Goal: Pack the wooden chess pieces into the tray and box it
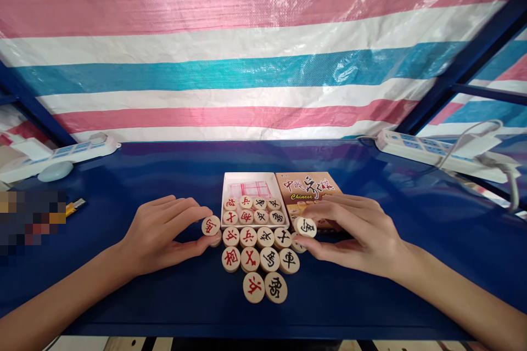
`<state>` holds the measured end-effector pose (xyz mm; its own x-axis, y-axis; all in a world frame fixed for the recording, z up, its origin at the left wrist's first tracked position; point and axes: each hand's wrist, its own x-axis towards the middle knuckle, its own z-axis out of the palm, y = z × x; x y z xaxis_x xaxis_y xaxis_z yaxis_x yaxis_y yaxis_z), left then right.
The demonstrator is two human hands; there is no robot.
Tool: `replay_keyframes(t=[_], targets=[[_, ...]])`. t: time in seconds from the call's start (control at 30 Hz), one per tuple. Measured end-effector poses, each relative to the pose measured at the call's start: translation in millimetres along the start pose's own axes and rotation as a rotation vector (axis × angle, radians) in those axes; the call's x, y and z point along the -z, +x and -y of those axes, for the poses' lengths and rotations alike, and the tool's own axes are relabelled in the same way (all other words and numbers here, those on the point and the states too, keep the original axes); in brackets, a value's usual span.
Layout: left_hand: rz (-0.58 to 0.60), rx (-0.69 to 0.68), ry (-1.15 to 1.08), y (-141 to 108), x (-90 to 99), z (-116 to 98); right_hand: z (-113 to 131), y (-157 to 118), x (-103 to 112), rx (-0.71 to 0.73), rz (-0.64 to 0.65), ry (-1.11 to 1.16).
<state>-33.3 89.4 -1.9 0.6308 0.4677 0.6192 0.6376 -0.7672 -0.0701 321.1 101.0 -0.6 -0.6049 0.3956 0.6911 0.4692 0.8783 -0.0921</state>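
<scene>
My left hand [173,233] pinches a round wooden Chinese chess piece with a red character [211,225], just left of the white box [284,197]. Another piece sits partly hidden under it. Between thumb and fingers, my right hand [349,230] grips a piece with a black character [307,227], in front of the brown lid [292,184]; a further piece shows partly below it. Several pieces lie in rows inside the box over a folded red-lined sheet [253,188]. Nearer me, more pieces stand in rows, red ones [250,259] on the left and black ones [289,260] on the right.
The blue table [164,307] carries a power strip [86,151] at the back left and another [424,148] with plugs and cables at the back right. A yellow cutter [74,207] lies on the left beside a blurred patch. Striped sheeting [247,77] hangs behind.
</scene>
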Motion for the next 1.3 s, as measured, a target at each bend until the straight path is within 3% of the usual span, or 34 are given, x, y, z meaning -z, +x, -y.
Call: replay_keyframes(t=[0.23,0.33,0.5,0.67,0.93,1.3], targets=[[-0.028,0.291,-0.362,19.5,24.5,-15.9,7.8,27.9,-1.2,-0.240,-0.048,0.192],[-0.055,0.356,-0.394,41.3,30.2,-22.3,12.0,51.1,-1.5,-0.192,-0.067,0.196],[-0.055,0.363,-0.438,69.5,3.8,-24.3,13.0,67.9,-13.3,-0.176,-0.075,0.180],[-0.056,0.311,-0.445,60.8,-24.1,-18.5,11.4,53.6,-24.6,-0.140,-0.049,0.130],[-0.129,0.150,-0.331,45.2,-15.1,-28.4,17.0,46.2,-24.7,-0.124,-0.002,0.123],[-0.126,0.163,-0.289,42.0,-20.5,-32.3,18.5,49.0,-22.2,-0.039,0.006,0.145]])
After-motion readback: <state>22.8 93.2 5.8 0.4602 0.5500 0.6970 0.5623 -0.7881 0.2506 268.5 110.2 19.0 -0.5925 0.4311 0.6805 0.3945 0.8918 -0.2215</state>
